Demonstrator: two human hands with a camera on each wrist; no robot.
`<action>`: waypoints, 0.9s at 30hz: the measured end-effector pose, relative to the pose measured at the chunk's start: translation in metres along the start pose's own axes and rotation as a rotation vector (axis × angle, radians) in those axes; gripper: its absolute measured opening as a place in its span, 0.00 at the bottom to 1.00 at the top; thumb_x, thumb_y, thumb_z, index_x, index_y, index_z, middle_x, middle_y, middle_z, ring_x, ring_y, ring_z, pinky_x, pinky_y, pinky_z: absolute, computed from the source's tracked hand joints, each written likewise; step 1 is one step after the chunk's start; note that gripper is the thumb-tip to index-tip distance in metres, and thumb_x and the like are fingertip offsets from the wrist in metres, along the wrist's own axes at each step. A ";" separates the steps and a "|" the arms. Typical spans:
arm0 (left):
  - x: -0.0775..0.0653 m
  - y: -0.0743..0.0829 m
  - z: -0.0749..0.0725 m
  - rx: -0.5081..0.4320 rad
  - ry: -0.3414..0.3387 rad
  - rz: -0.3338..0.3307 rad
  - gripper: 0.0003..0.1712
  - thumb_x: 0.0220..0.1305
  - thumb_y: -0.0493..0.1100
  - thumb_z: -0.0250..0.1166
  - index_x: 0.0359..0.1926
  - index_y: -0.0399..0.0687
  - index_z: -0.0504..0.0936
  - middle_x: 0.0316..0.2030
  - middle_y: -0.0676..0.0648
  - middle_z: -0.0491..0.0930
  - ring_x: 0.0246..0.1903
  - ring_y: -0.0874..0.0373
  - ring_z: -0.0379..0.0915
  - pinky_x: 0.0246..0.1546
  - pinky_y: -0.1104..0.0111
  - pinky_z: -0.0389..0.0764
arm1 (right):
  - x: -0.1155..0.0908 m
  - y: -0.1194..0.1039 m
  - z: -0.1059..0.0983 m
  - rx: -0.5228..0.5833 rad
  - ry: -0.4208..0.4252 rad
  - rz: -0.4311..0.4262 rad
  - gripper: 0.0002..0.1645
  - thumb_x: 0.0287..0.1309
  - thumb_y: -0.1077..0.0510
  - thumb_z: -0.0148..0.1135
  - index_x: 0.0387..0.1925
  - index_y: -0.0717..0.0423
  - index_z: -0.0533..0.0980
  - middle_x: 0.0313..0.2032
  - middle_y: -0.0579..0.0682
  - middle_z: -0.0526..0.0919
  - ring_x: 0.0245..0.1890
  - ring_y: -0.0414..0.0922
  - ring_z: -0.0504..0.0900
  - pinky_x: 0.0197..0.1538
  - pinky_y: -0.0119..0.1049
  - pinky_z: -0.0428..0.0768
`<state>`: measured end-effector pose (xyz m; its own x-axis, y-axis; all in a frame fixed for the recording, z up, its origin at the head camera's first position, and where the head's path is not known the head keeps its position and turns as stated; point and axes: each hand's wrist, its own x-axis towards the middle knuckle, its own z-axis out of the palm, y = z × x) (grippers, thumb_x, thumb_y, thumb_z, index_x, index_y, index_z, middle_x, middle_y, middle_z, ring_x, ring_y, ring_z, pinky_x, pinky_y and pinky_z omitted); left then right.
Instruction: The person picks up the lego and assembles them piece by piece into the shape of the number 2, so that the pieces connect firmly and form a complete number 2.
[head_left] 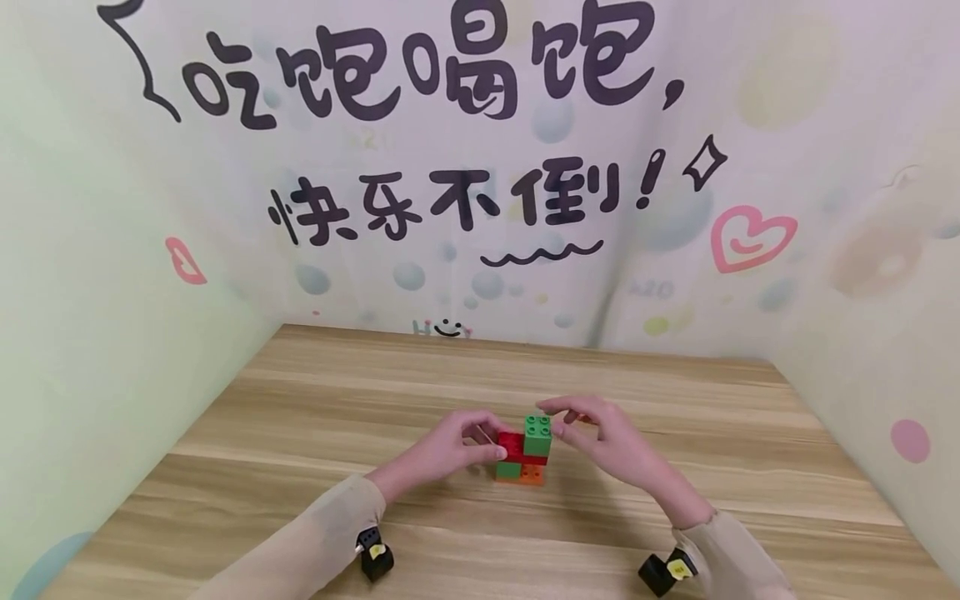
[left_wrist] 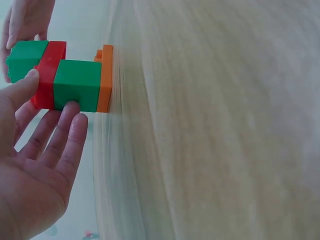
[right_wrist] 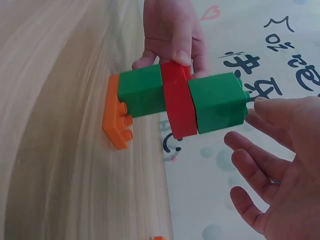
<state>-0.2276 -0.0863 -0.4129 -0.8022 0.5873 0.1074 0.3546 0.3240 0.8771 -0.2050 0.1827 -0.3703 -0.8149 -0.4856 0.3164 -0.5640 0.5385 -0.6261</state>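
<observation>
The stack stands upright on the table (head_left: 337,383): orange plate (right_wrist: 114,112), lower green block (right_wrist: 142,90), red block (right_wrist: 179,100), upper green block (right_wrist: 217,102). The left hand (head_left: 457,446) pinches the red block; the right hand (head_left: 611,442), loosely spread and gripping nothing, is close by the upper green block, contact unclear. The step seems to be seating that block; pressing would call for a firm left hold, since the red block overhangs. An orange piece (right_wrist: 159,238) lies apart, apparently not in the way.
</observation>
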 end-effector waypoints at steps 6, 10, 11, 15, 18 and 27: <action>-0.001 0.003 0.001 0.014 0.014 0.004 0.15 0.64 0.43 0.68 0.51 0.47 0.83 0.42 0.44 0.85 0.39 0.57 0.79 0.34 0.66 0.83 | 0.004 0.010 -0.011 -0.057 0.066 -0.041 0.20 0.63 0.59 0.65 0.56 0.44 0.79 0.54 0.45 0.83 0.47 0.39 0.80 0.52 0.47 0.82; -0.001 0.003 0.001 0.014 0.014 -0.008 0.16 0.64 0.43 0.68 0.52 0.47 0.83 0.42 0.43 0.85 0.39 0.56 0.78 0.34 0.65 0.83 | 0.005 0.020 -0.017 -0.092 0.087 -0.042 0.22 0.62 0.60 0.66 0.57 0.43 0.78 0.55 0.45 0.83 0.50 0.42 0.80 0.52 0.48 0.80; -0.001 0.002 0.001 0.016 0.012 -0.010 0.16 0.64 0.43 0.68 0.52 0.47 0.83 0.41 0.43 0.85 0.39 0.56 0.78 0.34 0.64 0.83 | 0.005 0.023 -0.018 -0.103 0.090 -0.039 0.22 0.62 0.59 0.66 0.57 0.43 0.78 0.55 0.45 0.83 0.50 0.42 0.80 0.51 0.47 0.79; 0.000 0.001 0.002 0.011 0.007 -0.015 0.15 0.64 0.43 0.68 0.51 0.45 0.82 0.41 0.43 0.84 0.39 0.56 0.79 0.34 0.60 0.84 | 0.004 0.034 -0.021 -0.123 0.096 -0.019 0.23 0.59 0.58 0.68 0.57 0.42 0.78 0.56 0.45 0.82 0.52 0.46 0.79 0.52 0.46 0.76; 0.000 0.001 0.002 0.003 0.006 -0.019 0.15 0.64 0.43 0.68 0.51 0.45 0.82 0.41 0.43 0.84 0.39 0.56 0.79 0.34 0.58 0.85 | 0.006 0.043 -0.022 -0.134 0.100 -0.013 0.24 0.59 0.59 0.69 0.57 0.43 0.79 0.57 0.47 0.82 0.52 0.48 0.79 0.53 0.49 0.76; 0.000 0.003 0.002 -0.009 0.006 -0.013 0.15 0.64 0.43 0.67 0.51 0.44 0.82 0.42 0.42 0.84 0.38 0.56 0.79 0.33 0.56 0.85 | 0.016 0.068 -0.022 -0.189 0.088 -0.008 0.25 0.57 0.63 0.69 0.57 0.49 0.79 0.55 0.51 0.84 0.49 0.50 0.79 0.50 0.46 0.74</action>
<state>-0.2254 -0.0839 -0.4109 -0.8098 0.5784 0.0986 0.3396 0.3251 0.8826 -0.2594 0.2267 -0.3927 -0.8143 -0.4326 0.3871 -0.5786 0.6584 -0.4813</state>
